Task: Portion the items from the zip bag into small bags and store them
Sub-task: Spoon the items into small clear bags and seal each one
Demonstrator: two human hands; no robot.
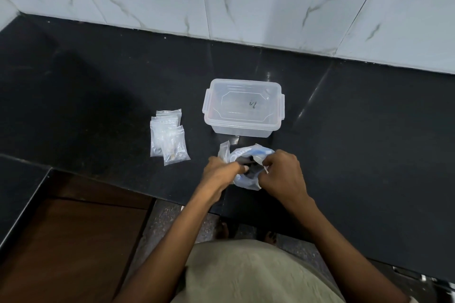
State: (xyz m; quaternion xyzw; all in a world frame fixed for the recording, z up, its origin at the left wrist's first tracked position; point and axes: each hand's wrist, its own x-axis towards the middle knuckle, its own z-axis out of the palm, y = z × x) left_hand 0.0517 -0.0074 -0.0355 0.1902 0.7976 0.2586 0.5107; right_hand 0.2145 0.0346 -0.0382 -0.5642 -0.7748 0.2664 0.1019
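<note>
The crumpled clear zip bag [246,167] with a blue seal strip lies just in front of the clear, open plastic container [242,107], with something dark, perhaps the items, inside. Overlapping small bags [168,136] lie left of the container.

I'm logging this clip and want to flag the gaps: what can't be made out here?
- Dark items in the zip bag, head view: both hands and crumpled plastic cover them.
- Left hand fingertips: tucked into the bag.
- Small bags contents: too small and blurred.
- Dark mark on the box: too small to read.
</note>
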